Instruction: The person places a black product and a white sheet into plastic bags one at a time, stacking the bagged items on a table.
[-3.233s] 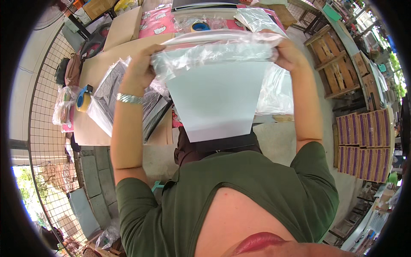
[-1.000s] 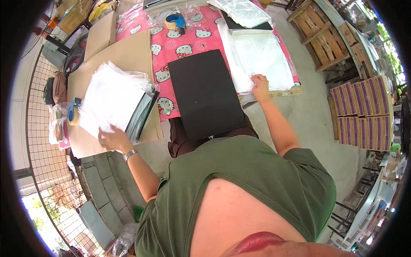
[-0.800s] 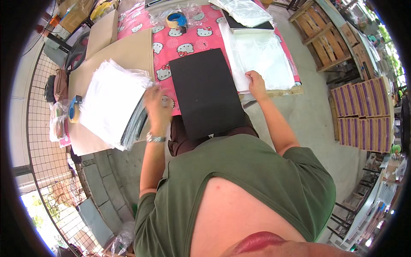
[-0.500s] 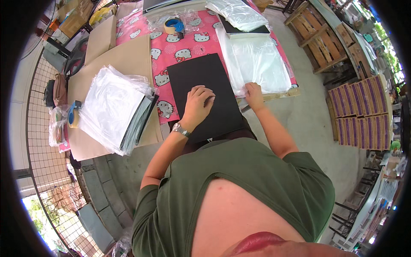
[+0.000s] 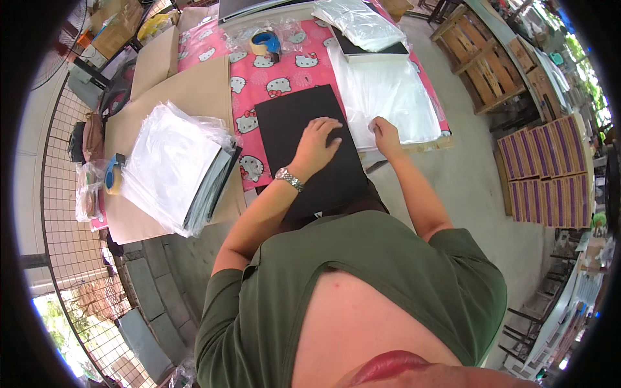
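A flat black board [image 5: 320,187] lies on the pink patterned tablecloth [image 5: 243,123] in front of me, its near end reaching my lap. Over the board's right half, my left hand [image 5: 315,143] is open, fingers loosely bent and thumb apart; whether it touches the surface I cannot tell. My right hand [image 5: 387,138] pinches the near left edge of a stack of clear plastic bags [image 5: 407,110]. Creases in the plastic fan out from those fingertips. How many layers are pinched is too small to make out.
Left of the board, plastic-wrapped sheets [image 5: 169,161] rest on brown cardboard [image 5: 207,97]. A tape dispenser [image 5: 114,173] stands beside them; another tape dispenser [image 5: 265,45] sits farther back. More plastic bags [image 5: 362,24] lie on a black-topped stack [image 5: 381,53]. Packed cartons [image 5: 546,171] stand at right.
My left hand has slid to the right over the board, and its fingers have spread. My right fingers have drawn together on the bag edge, and creases now radiate from them.
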{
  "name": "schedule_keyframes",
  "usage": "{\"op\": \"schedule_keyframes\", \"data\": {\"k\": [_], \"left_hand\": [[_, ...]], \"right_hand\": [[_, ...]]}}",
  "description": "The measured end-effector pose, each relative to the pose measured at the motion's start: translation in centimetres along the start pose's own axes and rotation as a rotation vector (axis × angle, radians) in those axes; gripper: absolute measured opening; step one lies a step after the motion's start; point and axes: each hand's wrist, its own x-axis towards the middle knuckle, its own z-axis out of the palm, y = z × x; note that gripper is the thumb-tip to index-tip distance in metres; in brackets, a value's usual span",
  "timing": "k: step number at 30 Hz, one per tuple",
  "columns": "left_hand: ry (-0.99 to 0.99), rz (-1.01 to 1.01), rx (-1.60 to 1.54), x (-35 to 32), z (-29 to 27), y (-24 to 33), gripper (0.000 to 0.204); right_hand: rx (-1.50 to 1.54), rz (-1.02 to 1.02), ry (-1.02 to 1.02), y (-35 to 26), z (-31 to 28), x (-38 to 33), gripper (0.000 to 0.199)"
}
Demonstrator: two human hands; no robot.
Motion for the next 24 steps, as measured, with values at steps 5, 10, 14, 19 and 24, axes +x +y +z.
{"op": "schedule_keyframes", "data": {"k": [5, 10, 14, 19, 24], "left_hand": [[-0.213, -0.109, -0.266, 1.4, -0.4, 1.2, 0.042], [-0.223, -0.523, -0.702, 0.5, -2.8, 1.9, 0.01], [0.059, -0.549, -0.998, -0.5, -4.5, 2.7, 0.009], [0.209, -0.521, -1.019, -1.6, -5.4, 2.6, 0.009], [0.027, -0.733, -1.068, -2.5, -6.8, 3.9, 0.006]], "right_hand": [[-0.04, -0.367, -0.42, -10.0, -1.3, 0.5, 0.005], [0.357, 0.136, -0.332, -12.1, -4.1, 1.2, 0.01], [0.599, 0.201, -0.363, -14.7, -4.3, 1.6, 0.009], [0.531, 0.301, -0.437, -14.8, -2.6, 2.9, 0.007], [0.853, 0.313, -0.322, -15.2, 0.0, 3.3, 0.011]]}}
